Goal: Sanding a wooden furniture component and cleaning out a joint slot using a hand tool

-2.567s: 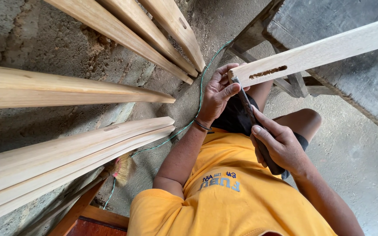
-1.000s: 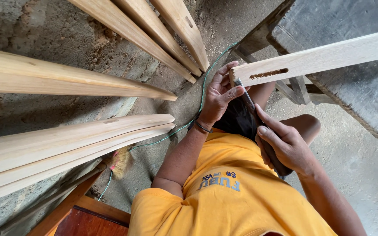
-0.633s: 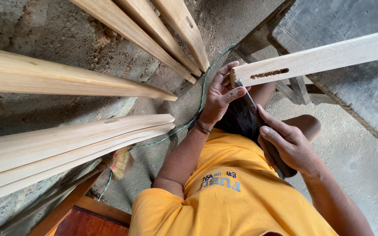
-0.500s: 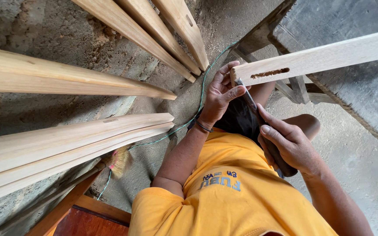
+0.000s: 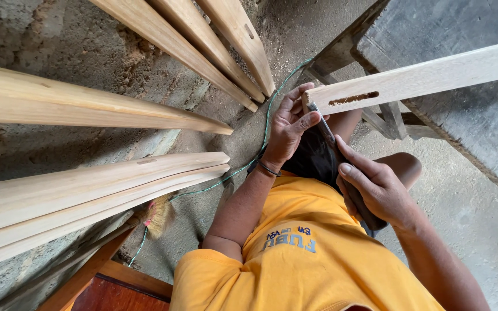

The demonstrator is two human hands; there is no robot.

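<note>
Head camera is looking straight down the person's front, over a yellow shirt [image 5: 312, 259] and a bent knee [image 5: 402, 167]. The left hand [image 5: 289, 129] is resting against the end of a pale wooden rail [image 5: 433, 75], fingers curled and pressing on the blade of a chisel-like tool [image 5: 341, 161] just where the metal is meeting the rail's end; a dark band is sitting on that wrist. The right hand [image 5: 378, 190] is wrapping closed around the tool's dark handle lower down, thumb lying along the top of it. The tool is running diagonally from the right fist up to the rail's near end, its tip touching the wood. The rail is lying across a grey workbench [image 5: 479, 121] and reaching out past its edge, with a rough elongated mortise slot [image 5: 353, 99] showing a short way in from the end. Long planed wooden battens [image 5: 87, 196] are fanning in from the left and top, their ends pointing toward the hands. A green cord [image 5: 266, 121] is trailing over the concrete floor [image 5: 468, 213] beside the left wrist. A small straw brush [image 5: 157, 214] is lying below the battens, near a red-brown wooden frame [image 5: 110, 291] at the bottom edge.
</note>
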